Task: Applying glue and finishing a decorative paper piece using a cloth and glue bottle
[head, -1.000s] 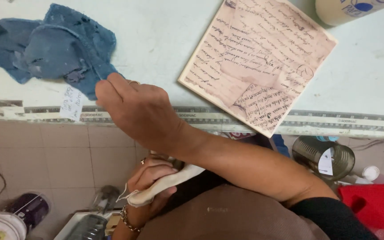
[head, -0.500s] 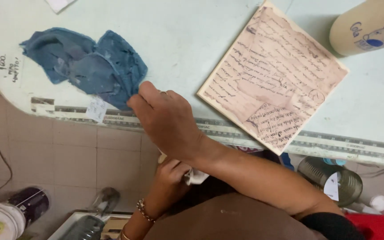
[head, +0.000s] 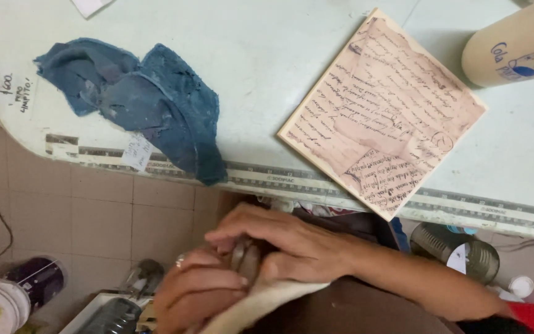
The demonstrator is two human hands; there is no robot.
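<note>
Our right hand (head: 279, 238) has left the table (head: 261, 55) edge; both hands now pinch a small grey object (head: 246, 260) over cream cloth (head: 261, 303), left hand (head: 196, 291) beneath.

Small grey object (head: 246, 260) mostly hidden between hands; beige cup (head: 517, 46) cut by frame edge.

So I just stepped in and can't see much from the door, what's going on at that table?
A person has both hands together below the table edge, over their lap. The right hand lies over the left hand, and between them they grip a small greyish object and a pale cloth. On the table lie a crumpled blue rag, hanging partly over the edge, a square tile covered in handwriting and a beige cup. Cans and containers stand on the floor.
</note>
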